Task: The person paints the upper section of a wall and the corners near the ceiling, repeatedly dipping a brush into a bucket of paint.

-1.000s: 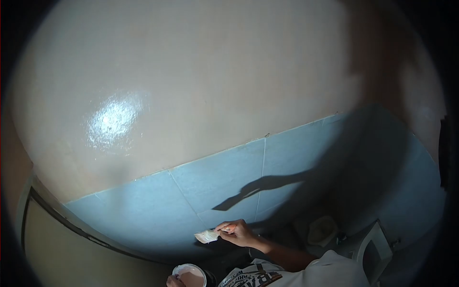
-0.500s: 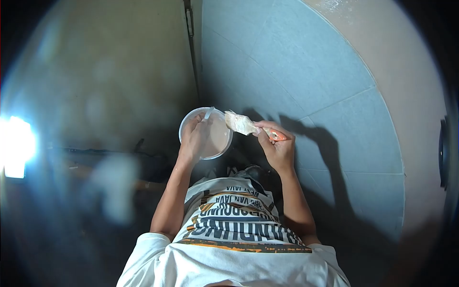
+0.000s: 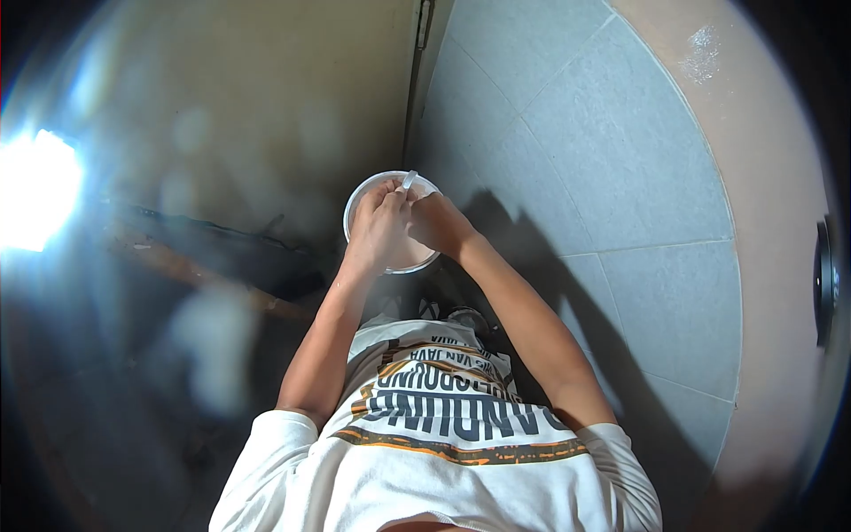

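Observation:
A round white bucket (image 3: 348, 220) with pale pinkish-beige paint (image 3: 409, 254) inside is held up in front of my body. My left hand (image 3: 381, 222) is closed on the bucket's handle (image 3: 409, 180), fingers over the opening. Reaching in from the right, my right hand (image 3: 441, 223) is bent down over the bucket's right side, its fingers mostly hidden. The paintbrush it was gripping a moment ago is out of sight, down in the bucket area.
To the right is a wall of grey tiles (image 3: 638, 168), bordered by a beige surface (image 3: 762, 230). A plain tan panel (image 3: 292, 97) stands ahead, with a narrow vertical gap beside the tiles. Bright light (image 3: 35, 191) glares at left.
My right hand has swung left with the paintbrush, from beside the bucket to over its opening. In view, the bucket and my left hand sit slightly higher and further right.

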Motion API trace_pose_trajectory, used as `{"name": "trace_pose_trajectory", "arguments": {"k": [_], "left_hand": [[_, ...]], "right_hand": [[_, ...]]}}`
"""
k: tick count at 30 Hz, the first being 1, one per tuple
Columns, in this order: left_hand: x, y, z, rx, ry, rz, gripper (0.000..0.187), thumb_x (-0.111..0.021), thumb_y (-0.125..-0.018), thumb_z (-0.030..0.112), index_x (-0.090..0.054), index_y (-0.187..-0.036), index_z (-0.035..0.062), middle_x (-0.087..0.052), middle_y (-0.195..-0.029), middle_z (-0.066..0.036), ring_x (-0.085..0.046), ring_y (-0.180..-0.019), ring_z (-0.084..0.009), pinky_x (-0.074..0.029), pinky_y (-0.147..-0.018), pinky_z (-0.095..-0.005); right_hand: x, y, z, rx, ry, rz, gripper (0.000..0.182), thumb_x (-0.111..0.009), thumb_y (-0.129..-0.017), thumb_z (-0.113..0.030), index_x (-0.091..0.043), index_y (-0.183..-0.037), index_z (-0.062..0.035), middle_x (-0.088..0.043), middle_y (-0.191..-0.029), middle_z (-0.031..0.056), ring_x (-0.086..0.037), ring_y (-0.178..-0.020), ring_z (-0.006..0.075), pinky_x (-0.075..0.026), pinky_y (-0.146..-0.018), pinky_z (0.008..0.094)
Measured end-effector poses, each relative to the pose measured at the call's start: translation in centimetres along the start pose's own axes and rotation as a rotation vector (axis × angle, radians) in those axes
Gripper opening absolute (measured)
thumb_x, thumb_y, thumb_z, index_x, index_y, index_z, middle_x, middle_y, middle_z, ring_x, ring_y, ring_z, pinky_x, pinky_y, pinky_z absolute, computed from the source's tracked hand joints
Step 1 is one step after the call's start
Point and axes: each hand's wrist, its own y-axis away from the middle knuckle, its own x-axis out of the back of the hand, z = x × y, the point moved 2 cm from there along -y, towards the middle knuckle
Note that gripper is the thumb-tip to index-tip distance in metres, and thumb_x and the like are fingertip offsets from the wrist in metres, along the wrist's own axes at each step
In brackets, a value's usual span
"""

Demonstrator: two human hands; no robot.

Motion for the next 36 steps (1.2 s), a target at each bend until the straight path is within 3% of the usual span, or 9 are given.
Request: {"name": "trace_pose_trajectory", "arguments": {"k": [9, 12, 15, 19, 23, 26, 27, 33, 36], "left_hand": [[-0.3, 0.0, 0.8, -0.008, -0.008, 0.018, 0.023, -0.043, -0.104, 0.015, -0.058, -0.093, 0.0007, -0.040, -0.066, 0.005, -0.033, -0.052, -0.0037, -0.029, -0.048, -0.0223], [-0.7, -0.1, 1.2, 0.026, 0.025, 0.036, 0.023, -0.044, -0.104, 0.017, -0.058, -0.094, 0.0009, -0.040, -0.066, 0.005, -0.033, -0.054, -0.0042, -0.028, -0.049, -0.0233], [-1.1, 0.6, 2.6, 0.094, 0.013, 0.019, 0.026, -0.046, -0.101, 0.021, -0.060, -0.095, -0.0003, -0.044, -0.069, 0.003, -0.038, -0.059, -0.0069, -0.031, -0.055, -0.0255], [-1.0, 0.5, 1.9, 0.085, -0.108, 0.014, 0.034, -0.046, -0.096, 0.026, -0.064, -0.094, -0.0024, -0.053, -0.075, -0.003, -0.048, -0.068, -0.0133, -0.040, -0.066, -0.0294], [-1.3, 0.3, 1.1, 0.073, -0.145, 0.011, 0.038, -0.045, -0.097, 0.029, -0.065, -0.096, -0.0030, -0.058, -0.078, -0.007, -0.053, -0.074, -0.0177, -0.043, -0.072, -0.0326], [-1.8, 0.3, 1.1, 0.056, -0.208, -0.006, 0.041, -0.044, -0.098, 0.031, -0.066, -0.100, -0.0035, -0.064, -0.088, -0.013, -0.058, -0.083, -0.0212, -0.044, -0.080, -0.0357], [-2.0, 0.3, 1.2, 0.055, -0.214, -0.011, 0.042, -0.044, -0.098, 0.032, -0.066, -0.101, -0.0038, -0.065, -0.091, -0.014, -0.059, -0.085, -0.0221, -0.044, -0.081, -0.0363], [-2.4, 0.4, 1.3, 0.081, -0.214, -0.035, 0.046, -0.041, -0.100, 0.035, -0.065, -0.102, -0.0044, -0.065, -0.097, -0.016, -0.059, -0.091, -0.0238, -0.044, -0.084, -0.0379], [-2.8, 1.1, 1.6, 0.076, -0.219, -0.046, 0.047, -0.041, -0.101, 0.035, -0.065, -0.103, -0.0045, -0.065, -0.096, -0.015, -0.059, -0.090, -0.0228, -0.044, -0.082, -0.0373]], "right_hand": [[-5.0, -0.3, 2.0, 0.055, -0.198, 0.233, 0.010, -0.069, -0.080, -0.010, -0.071, -0.082, -0.0001, -0.072, -0.077, 0.0172, -0.072, -0.070, 0.0329, -0.059, -0.070, 0.0410], [-2.8, 0.1, 1.7, 0.134, -0.236, 0.044, 0.010, -0.071, -0.080, -0.011, -0.073, -0.081, -0.0019, -0.072, -0.078, 0.0169, -0.071, -0.072, 0.0331, -0.059, -0.070, 0.0408], [4.5, 1.5, -1.3, -0.169, -0.317, -0.063, 0.007, -0.068, -0.078, -0.002, -0.069, -0.083, 0.0036, -0.068, -0.074, 0.0186, -0.070, -0.077, 0.0360, -0.056, -0.070, 0.0398], [8.3, 4.8, -2.0, -0.255, -0.497, 0.169, 0.016, -0.073, -0.081, -0.002, -0.074, -0.096, 0.0007, -0.071, -0.079, 0.0175, -0.072, -0.075, 0.0262, -0.055, -0.072, 0.0311], [9.0, 7.5, -2.4, -0.232, -0.456, 0.305, 0.018, -0.072, -0.082, -0.001, -0.074, -0.100, -0.0006, -0.075, -0.088, 0.0158, -0.072, -0.074, 0.0243, -0.055, -0.071, 0.0312], [8.4, 9.0, -1.9, -0.286, -0.461, 0.357, 0.014, -0.071, -0.081, -0.002, -0.073, -0.095, 0.0013, -0.073, -0.087, 0.0185, -0.072, -0.076, 0.0346, -0.056, -0.069, 0.0357], [8.5, 9.7, -1.9, -0.312, -0.449, 0.436, 0.012, -0.070, -0.083, -0.003, -0.073, -0.095, 0.0014, -0.073, -0.083, 0.0160, -0.074, -0.076, 0.0275, -0.055, -0.067, 0.0338], [4.3, 14.0, 1.1, -0.764, -1.353, 0.699, 0.018, -0.069, -0.093, -0.010, -0.071, -0.103, 0.0039, -0.073, -0.093, 0.0128, -0.073, -0.082, 0.0226, -0.062, -0.076, 0.0349], [2.3, 16.2, 1.7, -0.770, -1.637, 0.810, 0.025, -0.069, -0.094, -0.013, -0.066, -0.111, 0.0047, -0.071, -0.102, 0.0153, -0.073, -0.086, 0.0266, -0.063, -0.084, 0.0401]]}}
